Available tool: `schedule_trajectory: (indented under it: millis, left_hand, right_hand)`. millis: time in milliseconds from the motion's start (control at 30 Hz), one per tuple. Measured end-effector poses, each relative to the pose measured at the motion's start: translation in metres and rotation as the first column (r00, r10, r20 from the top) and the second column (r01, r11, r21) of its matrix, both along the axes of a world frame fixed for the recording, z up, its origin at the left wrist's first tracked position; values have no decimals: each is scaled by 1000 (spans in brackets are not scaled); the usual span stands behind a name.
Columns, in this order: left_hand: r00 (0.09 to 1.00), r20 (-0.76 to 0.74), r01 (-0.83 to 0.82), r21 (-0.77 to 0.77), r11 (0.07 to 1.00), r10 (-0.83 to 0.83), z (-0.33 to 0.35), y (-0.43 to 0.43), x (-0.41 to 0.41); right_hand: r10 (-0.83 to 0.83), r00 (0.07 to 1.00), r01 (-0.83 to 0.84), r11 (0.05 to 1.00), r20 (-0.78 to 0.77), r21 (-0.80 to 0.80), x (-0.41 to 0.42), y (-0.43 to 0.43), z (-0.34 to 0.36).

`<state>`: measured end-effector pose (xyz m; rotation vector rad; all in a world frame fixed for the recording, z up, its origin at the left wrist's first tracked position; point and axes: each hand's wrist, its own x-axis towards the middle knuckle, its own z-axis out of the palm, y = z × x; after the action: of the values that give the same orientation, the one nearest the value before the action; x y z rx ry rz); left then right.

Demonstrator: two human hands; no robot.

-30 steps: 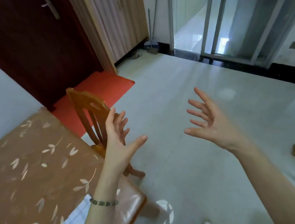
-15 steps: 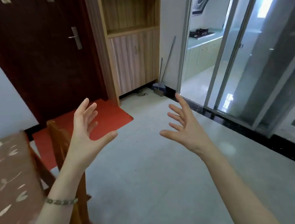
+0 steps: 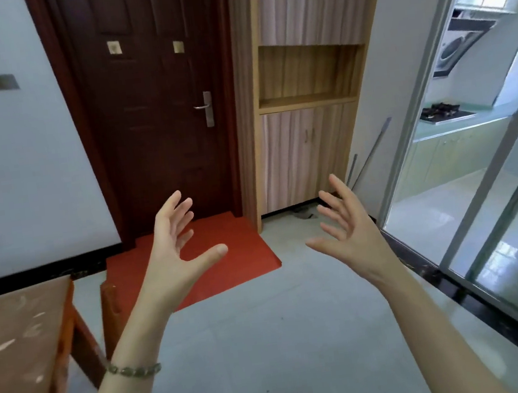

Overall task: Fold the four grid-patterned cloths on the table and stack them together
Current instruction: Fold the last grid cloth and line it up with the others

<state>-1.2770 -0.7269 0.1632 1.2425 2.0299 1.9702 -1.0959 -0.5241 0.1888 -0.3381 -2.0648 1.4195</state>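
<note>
My left hand and my right hand are both raised in front of me, palms facing each other, fingers spread, holding nothing. They hover over the floor, to the right of the table, whose brown leaf-patterned top shows only at the lower left edge. No grid-patterned cloth is in view now.
A wooden chair stands beside the table, partly hidden behind my left forearm. Ahead are a dark red door, a red mat and a wooden cabinet. Sliding glass doors to a kitchen run along the right.
The view has swung upward and away from the table; the white cloth at the table's corner has dropped out of sight. Both hands stay raised and open.
</note>
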Motion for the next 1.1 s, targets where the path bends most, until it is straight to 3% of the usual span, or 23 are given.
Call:
schedule_trajectory:
  millis: [333, 600, 833, 1100]
  left_hand:
    - [978, -159, -139, -2, 990, 137, 39, 103, -167]
    - [885, -265, -375, 78, 924, 382, 99, 183, -311]
    - [822, -254, -485, 156, 861, 509, 112, 201, -405]
    - [775, -194, -589, 126, 798, 602, 56, 184, -531]
  right_hand:
    - [185, 980, -178, 979, -68, 95, -196, 142, 32]
    - [407, 899, -367, 901, -160, 230, -386, 248, 100]
    - [565, 803, -515, 819, -193, 253, -529, 267, 111]
    - [672, 725, -654, 741, -150, 155, -700, 258, 58]
